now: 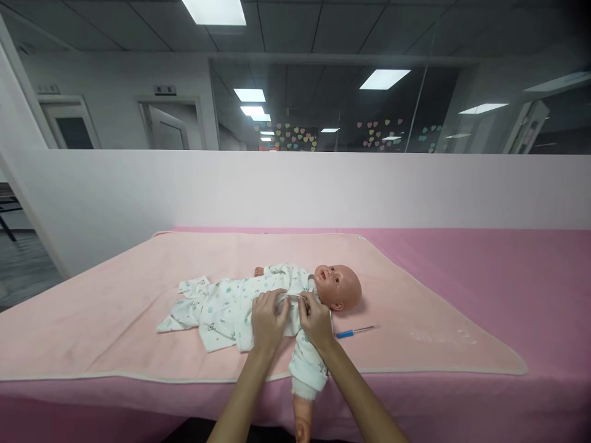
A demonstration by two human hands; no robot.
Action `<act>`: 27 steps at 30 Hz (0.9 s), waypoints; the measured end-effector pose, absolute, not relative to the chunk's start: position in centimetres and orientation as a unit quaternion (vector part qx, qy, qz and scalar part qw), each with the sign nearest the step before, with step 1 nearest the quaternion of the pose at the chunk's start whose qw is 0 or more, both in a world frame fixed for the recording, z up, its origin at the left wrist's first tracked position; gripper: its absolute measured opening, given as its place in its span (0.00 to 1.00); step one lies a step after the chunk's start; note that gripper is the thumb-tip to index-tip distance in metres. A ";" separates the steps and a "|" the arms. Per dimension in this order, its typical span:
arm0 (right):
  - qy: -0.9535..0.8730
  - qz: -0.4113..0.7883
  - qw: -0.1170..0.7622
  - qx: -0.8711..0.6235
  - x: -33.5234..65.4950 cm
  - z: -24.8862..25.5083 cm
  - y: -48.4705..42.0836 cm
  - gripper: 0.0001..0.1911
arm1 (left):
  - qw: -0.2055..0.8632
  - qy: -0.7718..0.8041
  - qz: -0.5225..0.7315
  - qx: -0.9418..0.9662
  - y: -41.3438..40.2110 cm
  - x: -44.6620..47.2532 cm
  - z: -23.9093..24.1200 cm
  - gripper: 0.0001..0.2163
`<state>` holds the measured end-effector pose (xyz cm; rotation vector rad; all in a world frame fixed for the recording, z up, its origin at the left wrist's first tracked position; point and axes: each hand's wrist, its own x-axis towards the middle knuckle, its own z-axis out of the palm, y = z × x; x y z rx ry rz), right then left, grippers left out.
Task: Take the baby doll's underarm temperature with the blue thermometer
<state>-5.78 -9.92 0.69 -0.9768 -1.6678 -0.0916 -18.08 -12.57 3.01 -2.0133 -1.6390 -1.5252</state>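
Head view shows you a doll [244, 298] with a smooth, round head [342, 288] and soft, spotted white clothes [219, 307], lying on a flat peach blanket [115, 307]. A thin blue-handled stick [353, 333] lies right of your right hand [315, 321]. Your left hand [266, 320] and right hand both pinch a thin white strip [293, 296]; it runs between your fingertips, over the doll's chest.

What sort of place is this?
Perhaps an infant-care training room: a dressed baby doll lies on a peach blanket, with a white partition behind.
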 end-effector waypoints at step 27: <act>-0.689 0.000 0.571 -0.446 -5.5 0.3 -9.6 0.14 | 0.044 -0.630 -0.517 -0.579 -14.4 -21.5 2.4 0.08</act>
